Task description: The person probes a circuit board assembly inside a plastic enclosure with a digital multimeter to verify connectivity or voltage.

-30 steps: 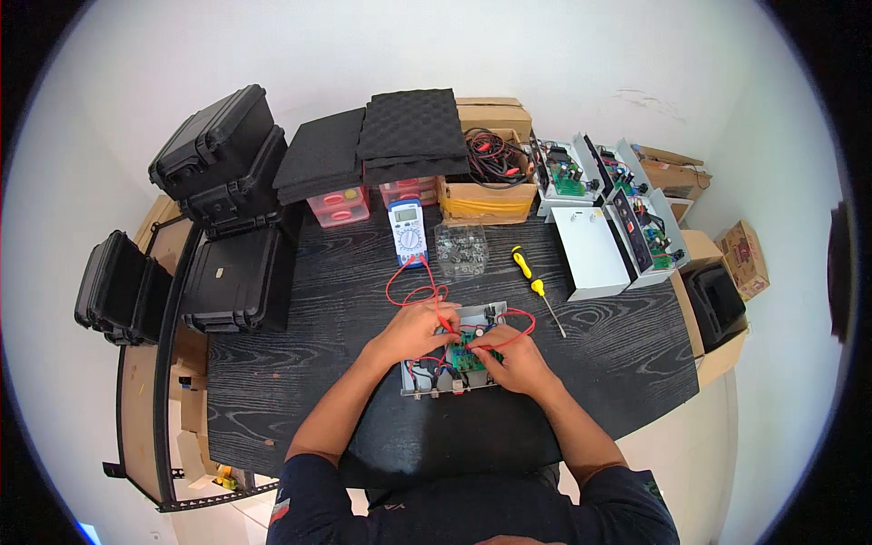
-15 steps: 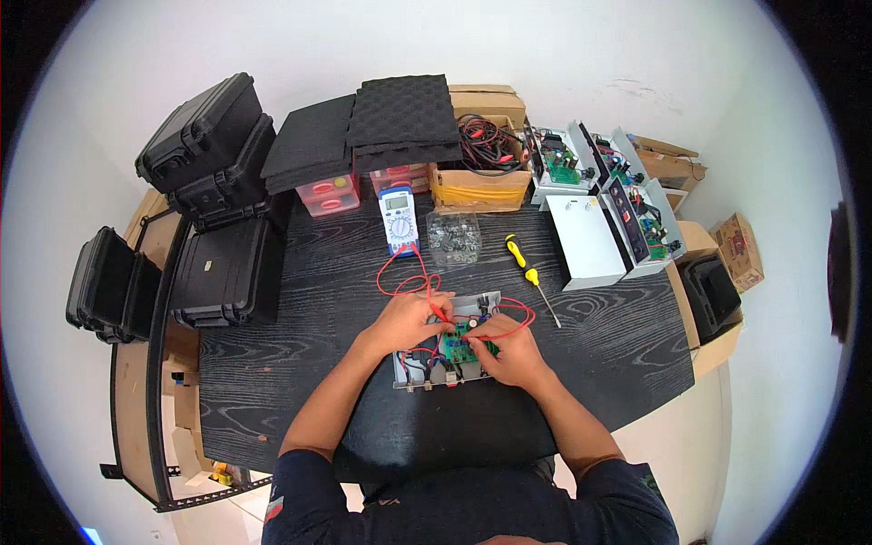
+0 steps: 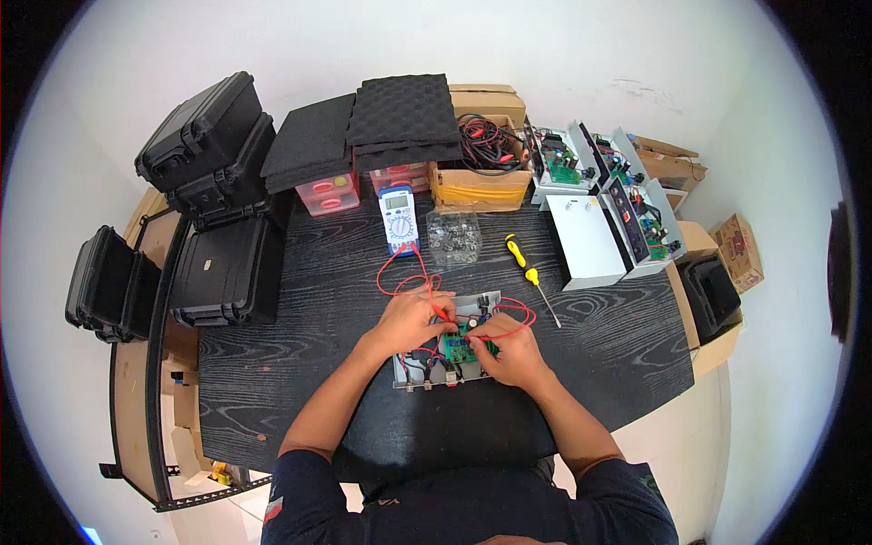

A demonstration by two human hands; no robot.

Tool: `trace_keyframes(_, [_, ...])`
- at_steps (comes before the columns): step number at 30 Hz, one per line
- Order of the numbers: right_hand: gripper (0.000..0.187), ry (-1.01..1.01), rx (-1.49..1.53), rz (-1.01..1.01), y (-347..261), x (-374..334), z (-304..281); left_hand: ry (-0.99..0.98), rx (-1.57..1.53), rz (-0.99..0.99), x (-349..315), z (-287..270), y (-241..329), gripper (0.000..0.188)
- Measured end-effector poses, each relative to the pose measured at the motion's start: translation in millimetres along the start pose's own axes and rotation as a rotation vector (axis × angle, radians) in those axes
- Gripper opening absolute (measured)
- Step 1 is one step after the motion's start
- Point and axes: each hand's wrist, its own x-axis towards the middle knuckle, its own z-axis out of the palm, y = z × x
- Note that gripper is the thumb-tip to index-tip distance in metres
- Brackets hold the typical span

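Both my hands are over a green circuit board [image 3: 460, 348] set in an open grey metal chassis [image 3: 472, 382] at the table's near side. My left hand [image 3: 413, 318] is closed on a red multimeter probe [image 3: 440, 312], its tip down at the board. Pinched in my right hand [image 3: 510, 350] is a second probe with a red lead [image 3: 525, 315], also pointing at the board. The exact contact spots are hidden by my fingers. Red leads run to a blue and white multimeter [image 3: 400, 221] lying beyond my left hand.
A yellow-handled screwdriver [image 3: 524, 263] lies right of a clear box of small parts [image 3: 454, 238]. Farther right are several open chassis [image 3: 643, 222] and a white metal cover [image 3: 586, 238]. Black cases [image 3: 229, 272] stack at left; a cardboard box of cables [image 3: 480, 191] stands behind.
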Motion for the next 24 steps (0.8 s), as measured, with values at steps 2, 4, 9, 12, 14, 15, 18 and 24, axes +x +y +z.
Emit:
trace_keyframes(2, [0.008,0.01,-0.014,-0.003,0.1,0.0,0.1,0.009,-0.001,-0.012,0.5,-0.1,1.4,0.021])
trace_keyframes(4, [0.009,0.014,-0.012,-0.019,0.7,0.3,0.2,-0.013,0.006,-0.022,0.9,-1.2,2.9,0.02])
trace_keyframes(9, [0.01,0.004,-0.021,-0.031,-1.4,1.5,-1.0,-0.019,-0.007,-0.046,0.8,2.7,0.6,0.022])
trace_keyframes(12, [0.01,0.01,-0.013,-0.032,1.2,0.0,0.9,-0.017,-0.001,-0.037,1.3,3.1,1.9,0.022])
trace_keyframes(14, [0.01,0.011,-0.011,-0.033,2.7,-0.5,1.5,-0.011,0.002,-0.043,1.8,2.5,2.6,0.022])
trace_keyframes(15, [0.009,0.008,-0.012,-0.03,2.8,-0.3,1.1,-0.033,0.003,-0.059,2.8,1.6,2.7,0.021])
trace_keyframes(18, [0.009,0.005,-0.012,-0.02,2.5,-0.4,1.4,-0.048,0.003,-0.072,2.8,1.9,1.5,0.02])
trace_keyframes(24, [0.009,0.008,0.006,-0.02,1.5,0.2,0.3,-0.035,-0.028,-0.052,2.2,2.1,0.1,0.02])
